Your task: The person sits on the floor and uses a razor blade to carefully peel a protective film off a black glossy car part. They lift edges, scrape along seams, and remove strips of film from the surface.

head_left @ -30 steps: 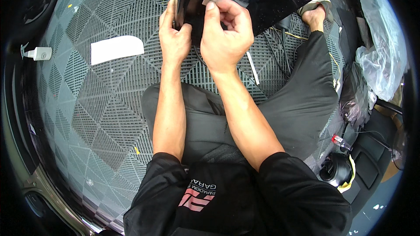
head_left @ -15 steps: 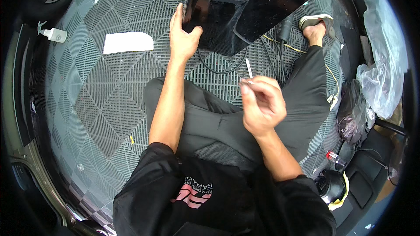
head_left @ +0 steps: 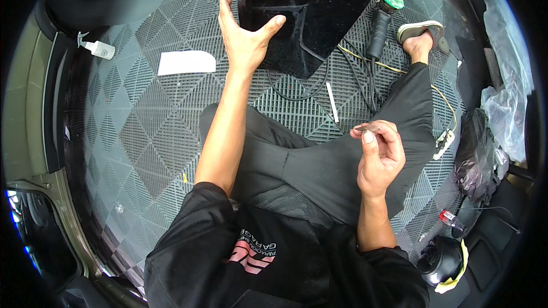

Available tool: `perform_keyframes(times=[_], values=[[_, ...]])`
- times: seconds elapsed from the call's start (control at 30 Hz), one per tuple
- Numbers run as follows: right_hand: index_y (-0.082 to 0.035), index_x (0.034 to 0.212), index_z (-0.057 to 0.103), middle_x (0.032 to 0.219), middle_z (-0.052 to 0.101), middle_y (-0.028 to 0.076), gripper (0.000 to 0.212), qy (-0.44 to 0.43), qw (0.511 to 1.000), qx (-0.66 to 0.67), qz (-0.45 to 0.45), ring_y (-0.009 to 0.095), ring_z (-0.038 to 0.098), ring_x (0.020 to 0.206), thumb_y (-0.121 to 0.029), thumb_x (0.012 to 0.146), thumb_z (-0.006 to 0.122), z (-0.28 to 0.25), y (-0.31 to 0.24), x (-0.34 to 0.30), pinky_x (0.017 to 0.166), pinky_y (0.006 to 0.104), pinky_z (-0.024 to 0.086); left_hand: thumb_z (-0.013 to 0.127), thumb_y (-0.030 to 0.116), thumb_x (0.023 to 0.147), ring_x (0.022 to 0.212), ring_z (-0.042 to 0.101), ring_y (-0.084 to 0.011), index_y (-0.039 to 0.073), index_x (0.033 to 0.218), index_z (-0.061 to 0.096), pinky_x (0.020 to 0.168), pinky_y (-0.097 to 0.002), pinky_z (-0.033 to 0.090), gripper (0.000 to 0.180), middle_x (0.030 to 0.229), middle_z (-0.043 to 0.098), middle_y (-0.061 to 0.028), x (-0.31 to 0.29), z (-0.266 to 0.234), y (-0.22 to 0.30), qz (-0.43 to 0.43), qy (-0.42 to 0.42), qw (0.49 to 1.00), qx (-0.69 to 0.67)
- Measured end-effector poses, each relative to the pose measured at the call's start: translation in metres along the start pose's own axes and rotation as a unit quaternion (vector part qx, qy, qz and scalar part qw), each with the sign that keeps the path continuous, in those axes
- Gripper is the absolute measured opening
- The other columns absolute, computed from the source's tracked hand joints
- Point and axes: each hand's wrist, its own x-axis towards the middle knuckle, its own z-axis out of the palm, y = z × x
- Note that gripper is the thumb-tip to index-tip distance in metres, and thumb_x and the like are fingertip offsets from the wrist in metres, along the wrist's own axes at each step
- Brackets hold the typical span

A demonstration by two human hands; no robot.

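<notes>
A glossy black panel [head_left: 325, 0] stands in front of me, pale scuffs running across its lower part. Beside its left edge is my left hand [head_left: 245, 45], fingers spread and thumb reaching across the panel's face; whether it touches cannot be told. Over my left-to-right stretched lap, my right hand [head_left: 382, 159] pinches a small flat brown-grey piece [head_left: 370, 128] between thumb and fingertips. A narrow white strip [head_left: 333, 102] lies on the floor between that hand and the panel.
White card [head_left: 187, 63] and a spray bottle [head_left: 100, 49] lie left on the tiled floor [head_left: 142, 120]. A corded polisher [head_left: 379, 31] with green pad rests right of the panel, cables around it. Plastic bags [head_left: 505, 120], a red-capped bottle [head_left: 452, 219] and a black round object [head_left: 442, 259] are at right.
My left hand has spread its fingers wider at the panel's edge. My right hand has moved right and back from the panel, still pinching the small piece. The view has shifted.
</notes>
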Motion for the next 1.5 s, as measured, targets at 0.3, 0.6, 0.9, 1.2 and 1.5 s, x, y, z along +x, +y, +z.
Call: perform_keyframes(times=[0.3, 0.6, 0.9, 1.2, 1.5], values=[[0.004, 0.108, 0.062, 0.109, 0.061, 0.013, 0.017, -0.022, 0.999, 0.028, 0.017, 0.018, 0.067, 0.093, 0.01, 0.092, 0.066, -0.024, -0.006, 0.0, 0.083, 0.031, 0.059, 0.097, 0.049, 0.062, 0.147, 0.033, -0.0438, 0.0, 0.161, 0.01, 0.121, -0.0514, 0.03, 0.141, 0.156, 0.032, -0.0309, 0.007, 0.015, 0.014, 0.067, 0.034, 0.994, 0.082], [0.004, 0.108, 0.063, 0.105, 0.063, 0.012, 0.015, -0.019, 0.998, 0.013, 0.051, 0.015, 0.065, 0.089, 0.007, 0.094, 0.066, -0.03, -0.004, 0.0, 0.081, 0.0283, 0.057, 0.098, 0.037, 0.065, 0.135, 0.047, -0.039, 0.001, 0.155, 0.033, 0.114, -0.0477, 0.039, 0.117, 0.146, 0.047, -0.024, 0.012, 0.016, 0.01, 0.096, 0.047, 0.994, 0.028], [0.005, 0.109, 0.064, 0.105, 0.063, 0.01, 0.015, -0.028, 0.994, -0.003, 0.105, 0.015, 0.065, 0.09, 0.005, 0.094, 0.068, -0.029, 0.004, 0.001, 0.082, 0.0282, 0.056, 0.09, 0.018, 0.079, 0.131, 0.05, -0.0286, 0.003, 0.153, 0.037, 0.114, -0.0421, 0.037, 0.093, 0.137, 0.054, -0.0174, -0.026, -0.097, -0.007, 0.057, 0.103, 0.991, 0.067], [0.007, 0.112, 0.068, 0.111, 0.064, 0.008, 0.018, -0.096, 0.98, -0.045, 0.167, 0.014, 0.066, 0.098, 0.006, 0.094, 0.069, -0.003, 0.028, -0.001, 0.086, 0.0248, 0.054, 0.076, 0.024, 0.094, 0.135, 0.047, -0.0359, -0.002, 0.154, 0.038, 0.117, -0.047, 0.034, 0.075, 0.146, 0.048, -0.0258, -0.167, -0.246, -0.098, -0.15, 0.131, 0.947, 0.253], [0.004, 0.113, 0.07, 0.105, 0.068, 0.008, 0.021, -0.149, 0.969, -0.174, 0.092, 0.012, 0.066, 0.093, 0.002, 0.092, 0.071, 0.053, 0.031, 0.043, 0.082, 0.0249, 0.054, 0.068, 0.027, 0.097, 0.144, 0.034, -0.0425, -0.005, 0.154, 0.034, 0.121, -0.0519, 0.022, 0.074, 0.154, 0.039, -0.0284, -0.339, -0.306, -0.139, -0.319, -0.02, 0.857, 0.404]])
